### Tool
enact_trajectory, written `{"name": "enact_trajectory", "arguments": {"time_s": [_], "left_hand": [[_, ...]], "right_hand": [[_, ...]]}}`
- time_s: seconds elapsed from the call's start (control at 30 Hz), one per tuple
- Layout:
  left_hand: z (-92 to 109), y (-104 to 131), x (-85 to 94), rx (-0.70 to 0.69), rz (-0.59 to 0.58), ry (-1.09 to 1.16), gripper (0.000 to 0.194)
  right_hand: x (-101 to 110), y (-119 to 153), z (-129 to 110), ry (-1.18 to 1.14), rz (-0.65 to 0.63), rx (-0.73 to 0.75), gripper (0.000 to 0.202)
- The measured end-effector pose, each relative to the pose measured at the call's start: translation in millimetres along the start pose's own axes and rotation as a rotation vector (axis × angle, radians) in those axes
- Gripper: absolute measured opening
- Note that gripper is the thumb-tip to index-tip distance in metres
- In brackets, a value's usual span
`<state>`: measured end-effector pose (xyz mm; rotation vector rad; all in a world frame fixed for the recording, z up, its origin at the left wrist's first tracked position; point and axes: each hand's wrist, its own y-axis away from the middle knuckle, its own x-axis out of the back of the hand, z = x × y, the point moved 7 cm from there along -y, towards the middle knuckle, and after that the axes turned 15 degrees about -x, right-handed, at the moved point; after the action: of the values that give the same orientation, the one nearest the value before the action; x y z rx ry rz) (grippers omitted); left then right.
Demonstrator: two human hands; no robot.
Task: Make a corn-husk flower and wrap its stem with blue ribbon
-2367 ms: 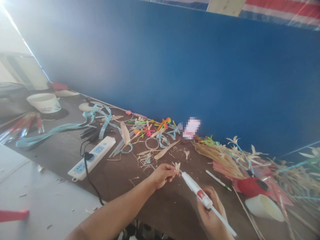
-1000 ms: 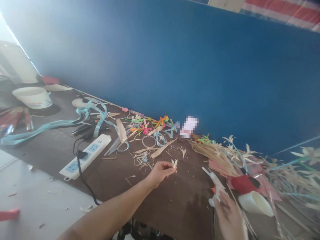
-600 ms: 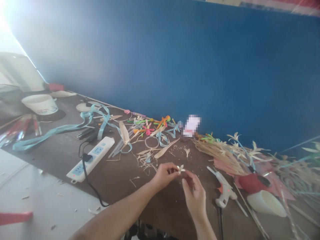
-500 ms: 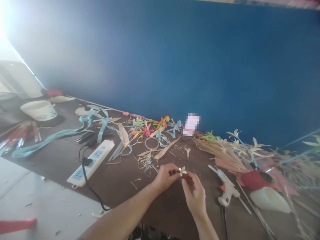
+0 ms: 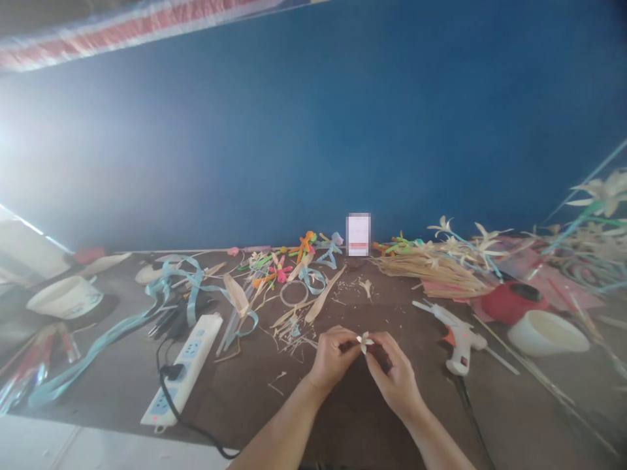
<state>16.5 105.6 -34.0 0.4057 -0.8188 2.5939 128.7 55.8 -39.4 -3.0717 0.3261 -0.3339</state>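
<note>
A small cream-white flower point(image 5: 364, 342) with pointed petals is pinched between my two hands, above the brown table point(image 5: 353, 424). From its left side my left hand point(image 5: 334, 356) grips it with thumb and fingertips. My right hand point(image 5: 394, 371) closes on it from the right, thumb below and fingers curled over. The flower's underside is hidden by my fingers. Beyond my hands lies another small pale flower point(image 5: 366, 288) among tiny scraps. A white glue gun point(image 5: 463, 339) with a glue stick in it rests to the right of my right hand.
A white power strip point(image 5: 183, 372) with a black cord lies left. Blue ribbon point(image 5: 110, 336), a white bowl point(image 5: 66, 297) and dried husk strips point(image 5: 327, 295) spread across the table. At right are a straw bundle point(image 5: 431, 274), a red container point(image 5: 512, 302) and a white cup point(image 5: 546, 333).
The view has levelled and shifted, so the table's contents sit differently in it. Both hands still hold the flower together, turned slightly between the fingertips.
</note>
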Motion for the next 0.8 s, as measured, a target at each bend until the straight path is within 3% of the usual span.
{"name": "enact_trajectory", "arguments": {"time_s": [0.13,0.4,0.63,0.8], "left_hand": [[3,-1,-3.0,-0.050,-0.018,-0.044,0.012],[6,-1,-9.1,-0.080,-0.075,-0.115,0.009],[0,0,-13.1,-0.083,-0.114,-0.155,0.007],[0,1,-15.6,-0.104,-0.143,-0.152,0.007]], "right_hand": [[4,-1,3,-0.090,-0.016,-0.032,0.020],[13,-10,22,-0.361,-0.066,-0.247,0.018],[11,-22,28,-0.196,-0.116,-0.382,0.027],[12,-32,23,-0.077,-0.156,-0.372,0.027]]}}
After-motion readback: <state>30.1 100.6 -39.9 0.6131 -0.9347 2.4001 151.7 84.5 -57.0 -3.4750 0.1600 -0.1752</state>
